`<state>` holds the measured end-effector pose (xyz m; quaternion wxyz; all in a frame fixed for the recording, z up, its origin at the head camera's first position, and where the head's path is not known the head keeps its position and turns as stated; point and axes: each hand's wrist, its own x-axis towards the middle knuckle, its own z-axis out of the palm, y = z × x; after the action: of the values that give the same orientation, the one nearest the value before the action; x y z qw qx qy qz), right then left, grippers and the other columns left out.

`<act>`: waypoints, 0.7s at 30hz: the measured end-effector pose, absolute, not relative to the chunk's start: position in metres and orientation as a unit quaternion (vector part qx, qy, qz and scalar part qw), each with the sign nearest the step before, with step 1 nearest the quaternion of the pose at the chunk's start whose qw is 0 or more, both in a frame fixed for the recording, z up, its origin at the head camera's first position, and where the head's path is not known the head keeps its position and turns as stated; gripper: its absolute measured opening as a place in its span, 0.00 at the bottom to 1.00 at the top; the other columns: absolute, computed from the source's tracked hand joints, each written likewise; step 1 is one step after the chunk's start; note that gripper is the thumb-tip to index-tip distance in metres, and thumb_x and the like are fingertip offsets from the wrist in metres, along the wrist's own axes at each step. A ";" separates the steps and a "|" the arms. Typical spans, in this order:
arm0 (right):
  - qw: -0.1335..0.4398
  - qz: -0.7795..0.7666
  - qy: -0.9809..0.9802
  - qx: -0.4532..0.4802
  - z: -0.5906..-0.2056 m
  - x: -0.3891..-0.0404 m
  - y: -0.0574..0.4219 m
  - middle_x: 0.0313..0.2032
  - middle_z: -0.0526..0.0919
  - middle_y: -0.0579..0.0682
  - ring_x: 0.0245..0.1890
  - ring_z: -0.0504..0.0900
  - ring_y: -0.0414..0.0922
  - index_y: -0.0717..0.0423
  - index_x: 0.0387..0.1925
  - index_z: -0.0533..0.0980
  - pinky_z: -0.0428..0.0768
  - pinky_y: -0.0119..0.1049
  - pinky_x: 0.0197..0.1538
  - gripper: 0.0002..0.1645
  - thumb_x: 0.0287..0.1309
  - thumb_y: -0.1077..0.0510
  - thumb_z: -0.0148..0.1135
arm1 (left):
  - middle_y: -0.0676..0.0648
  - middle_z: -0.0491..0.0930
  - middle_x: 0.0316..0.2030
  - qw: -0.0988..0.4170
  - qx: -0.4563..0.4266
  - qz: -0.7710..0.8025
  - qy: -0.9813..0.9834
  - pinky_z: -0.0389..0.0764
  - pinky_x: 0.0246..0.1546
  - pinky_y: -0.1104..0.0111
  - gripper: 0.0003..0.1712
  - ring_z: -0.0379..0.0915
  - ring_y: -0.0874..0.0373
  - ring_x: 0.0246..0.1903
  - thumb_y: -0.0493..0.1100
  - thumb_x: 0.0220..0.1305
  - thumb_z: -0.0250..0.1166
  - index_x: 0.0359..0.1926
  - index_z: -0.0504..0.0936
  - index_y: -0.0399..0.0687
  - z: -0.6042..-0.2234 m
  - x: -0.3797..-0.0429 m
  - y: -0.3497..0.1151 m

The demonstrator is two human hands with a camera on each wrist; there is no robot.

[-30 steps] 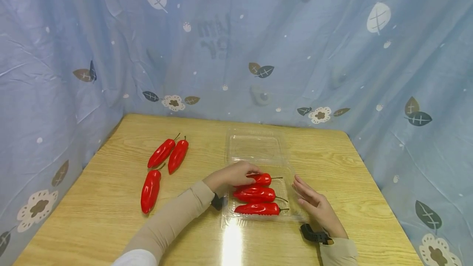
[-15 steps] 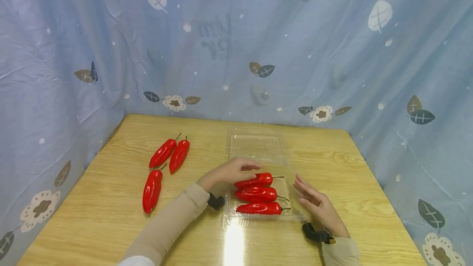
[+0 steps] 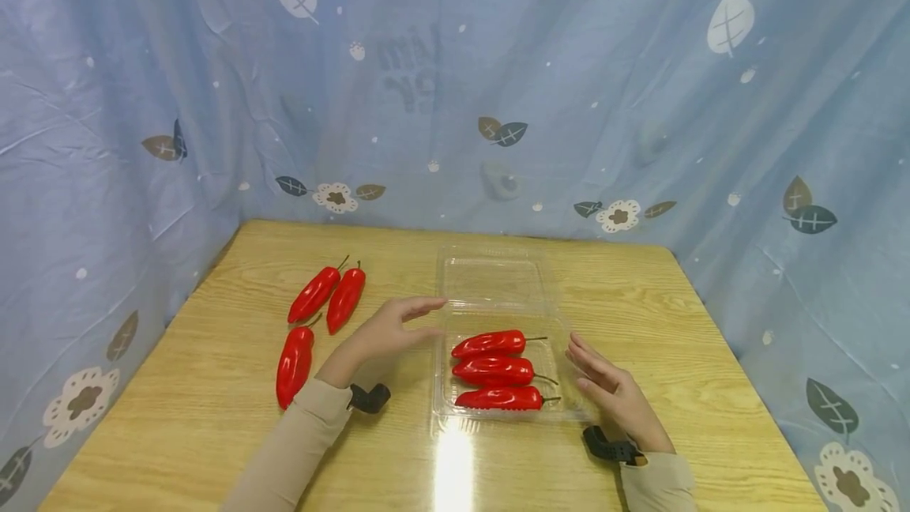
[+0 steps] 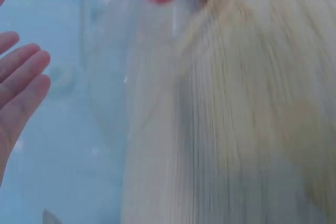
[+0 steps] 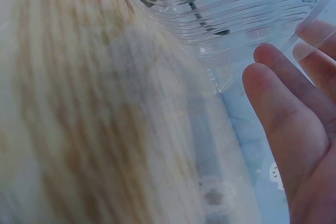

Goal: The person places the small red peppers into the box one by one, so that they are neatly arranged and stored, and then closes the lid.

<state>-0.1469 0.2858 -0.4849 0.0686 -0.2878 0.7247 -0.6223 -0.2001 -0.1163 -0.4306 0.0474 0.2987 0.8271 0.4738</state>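
Note:
In the head view a clear plastic clamshell box (image 3: pixel 562 409) lies with its lid (image 3: pixel 494 283) folded back. Three red peppers sit side by side in its base, the middle pepper (image 3: pixel 493 370) among them, stems pointing right. My left hand (image 3: pixel 391 330) is held just left of the box, fingers extended and nothing in them. At the box's right side is my right hand (image 3: pixel 614 393), its fingertips at the wall. The right wrist view shows those fingers (image 5: pixel 286 114) straight by the ribbed plastic, with green stems inside.
Three more red peppers lie on the left of the wooden table (image 3: pixel 213 417): a near one (image 3: pixel 294 367) and a pair behind it, including this pepper (image 3: pixel 313 294). A blue patterned curtain (image 3: pixel 455 101) hangs behind the table and along both sides.
My left hand has let go of the farthest pepper in the box and drawn back leftward, out of the box. The right hand has stayed at the box's right side.

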 end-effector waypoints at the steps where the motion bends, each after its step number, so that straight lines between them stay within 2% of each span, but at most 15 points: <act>1: 0.070 -0.623 0.726 -0.283 -0.485 -0.147 0.286 0.73 0.44 0.64 0.68 0.61 0.32 0.76 0.67 0.52 0.70 0.27 0.61 0.31 0.65 0.74 0.46 | 0.43 0.72 0.62 0.043 0.287 0.474 0.831 0.68 0.63 0.56 0.30 0.68 0.48 0.62 0.45 0.62 0.64 0.63 0.71 0.41 -0.430 -0.198 -0.122; 5: 0.071 -0.621 0.729 -0.280 -0.484 -0.146 0.286 0.72 0.44 0.64 0.68 0.61 0.33 0.75 0.67 0.52 0.70 0.27 0.61 0.31 0.65 0.73 0.45 | 0.49 0.71 0.63 0.029 0.242 0.469 0.849 0.68 0.63 0.55 0.30 0.68 0.48 0.62 0.49 0.62 0.64 0.64 0.72 0.48 -0.429 -0.185 -0.143; 8: 0.072 -0.621 0.729 -0.279 -0.484 -0.146 0.285 0.72 0.44 0.64 0.68 0.61 0.32 0.75 0.68 0.52 0.70 0.26 0.61 0.31 0.65 0.74 0.45 | 0.50 0.71 0.63 0.019 0.219 0.471 0.854 0.68 0.62 0.53 0.29 0.68 0.46 0.62 0.49 0.62 0.64 0.64 0.72 0.52 -0.430 -0.175 -0.157; 18: 0.077 -0.619 0.735 -0.266 -0.483 -0.145 0.285 0.73 0.44 0.63 0.67 0.61 0.31 0.71 0.69 0.53 0.71 0.25 0.60 0.32 0.65 0.74 0.45 | 0.40 0.71 0.62 -0.017 0.168 0.512 0.842 0.67 0.61 0.54 0.29 0.67 0.44 0.62 0.42 0.63 0.64 0.64 0.70 0.44 -0.447 -0.156 -0.196; 21: 0.076 -0.621 0.733 -0.267 -0.484 -0.145 0.286 0.73 0.44 0.62 0.67 0.61 0.31 0.72 0.69 0.52 0.71 0.25 0.60 0.32 0.65 0.74 0.45 | 0.39 0.71 0.62 -0.026 0.150 0.516 0.843 0.67 0.61 0.53 0.28 0.66 0.43 0.62 0.39 0.62 0.63 0.64 0.70 0.41 -0.440 -0.147 -0.200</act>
<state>-0.1451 0.2855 -0.4835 0.0757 -0.2671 0.7329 -0.6212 -0.1471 -0.2003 -0.4397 -0.0259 0.1503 0.8427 0.5164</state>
